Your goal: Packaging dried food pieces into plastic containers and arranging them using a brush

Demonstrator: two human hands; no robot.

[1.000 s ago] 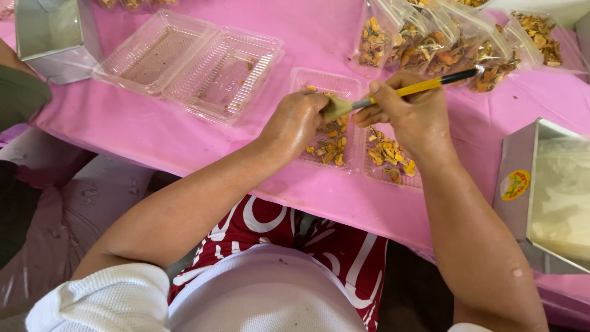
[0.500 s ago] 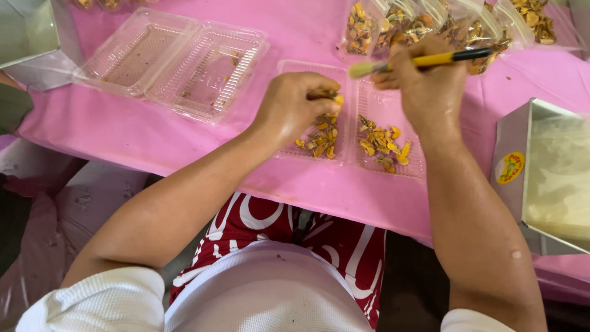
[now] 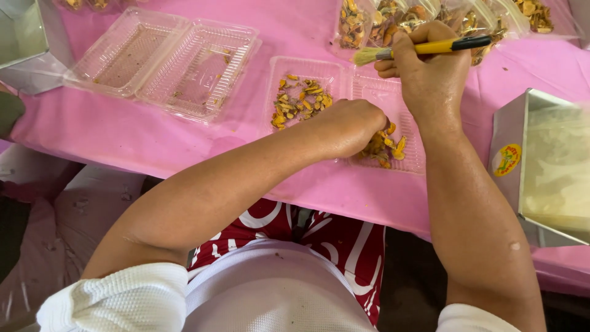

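Observation:
An open clear plastic clamshell box (image 3: 307, 67) lies on the pink table. Small orange-yellow dried pieces (image 3: 298, 101) fill its left half, and a few more pieces (image 3: 387, 144) lie in the right half. My left hand (image 3: 347, 126) rests curled over the right half, its fingers on those pieces. My right hand (image 3: 430, 71) is shut on a yellow-handled brush (image 3: 424, 48), its pale bristles pointing left above the box's far edge.
A second, nearly empty open clamshell box (image 3: 166, 58) sits at the far left. Filled clear boxes (image 3: 381, 18) line the far edge. A metal tin (image 3: 541, 166) stands at the right, another metal tin (image 3: 24, 43) at the far left.
My left hand has shifted from the box's left half to its right half. My right hand has lifted the brush away from the pieces toward the far edge.

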